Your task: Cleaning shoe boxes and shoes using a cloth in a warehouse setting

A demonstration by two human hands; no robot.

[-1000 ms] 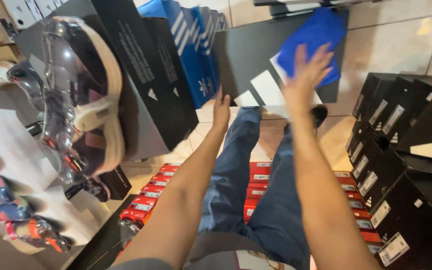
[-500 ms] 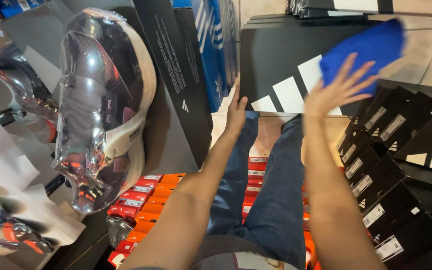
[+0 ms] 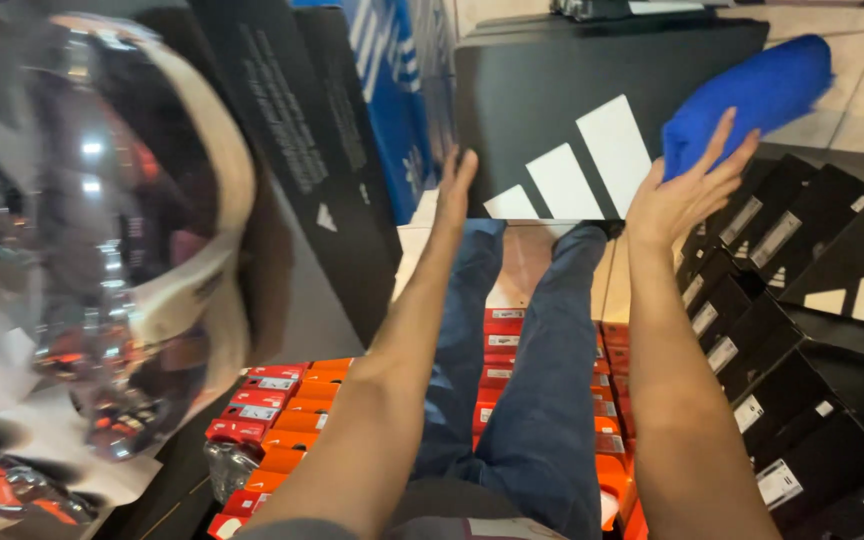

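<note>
A large black box lid with white stripes (image 3: 592, 120) is seen at twelve o'clock in the view, held up above the person's legs in blue jeans (image 3: 522, 400). Its lower left edge is touched by the left hand (image 3: 455, 190), whose fingers are held straight and close together, flat against the lid. At about two o'clock, a blue cloth bundle (image 3: 752, 95) is met by the right hand (image 3: 687, 195), whose fingers are spread wide with the palm pushed against the cloth; whether the cloth is gripped cannot be told. At eleven o'clock a tall black box (image 3: 302, 150) is stood on end, with a blue striped box (image 3: 392, 100) just behind it. At nine o'clock a shiny silver shoe with a cream sole (image 3: 122, 260) is seen close to the camera. Stacked black boxes (image 3: 802, 360) are ranged at four o'clock, and orange and red boxes (image 3: 292, 410) are laid in rows beneath the legs.
</note>
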